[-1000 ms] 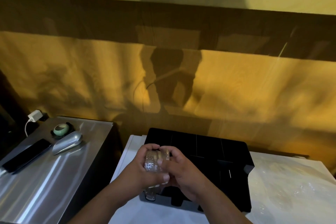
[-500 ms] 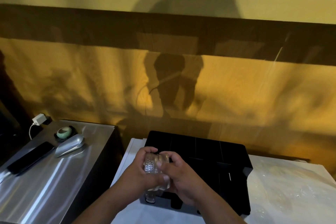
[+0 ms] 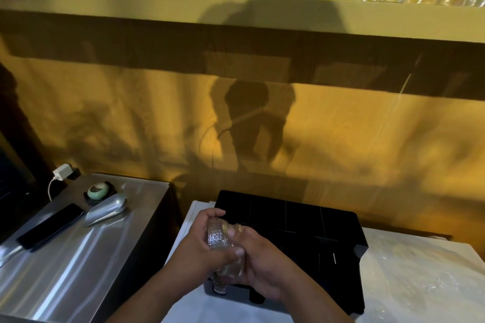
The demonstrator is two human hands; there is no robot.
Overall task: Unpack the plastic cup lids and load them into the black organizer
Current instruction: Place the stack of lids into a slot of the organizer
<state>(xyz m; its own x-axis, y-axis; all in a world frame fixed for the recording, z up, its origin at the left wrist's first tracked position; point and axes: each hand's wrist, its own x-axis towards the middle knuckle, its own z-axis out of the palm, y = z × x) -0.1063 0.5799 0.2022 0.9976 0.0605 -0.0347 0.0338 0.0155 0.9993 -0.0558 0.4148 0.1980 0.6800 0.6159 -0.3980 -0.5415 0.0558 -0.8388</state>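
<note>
A stack of clear plastic cup lids is held upright between both hands over the front left part of the black organizer. My left hand grips the stack from the left, thumb across its lower front. My right hand grips it from the right, fingers curled over the top. The lower end of the stack dips toward a front left slot of the organizer, where more clear plastic shows. The organizer stands on a white counter against the yellow wall.
A steel counter lies to the left with a dark phone, a metal scoop, a small green bowl and a white charger. Crinkled clear plastic wrap lies on the white counter at right. A shelf runs overhead.
Both hands have lowered the lid stack a little toward the organizer's front left slot and shifted their hold on it. The camera has tilted slightly upward.
</note>
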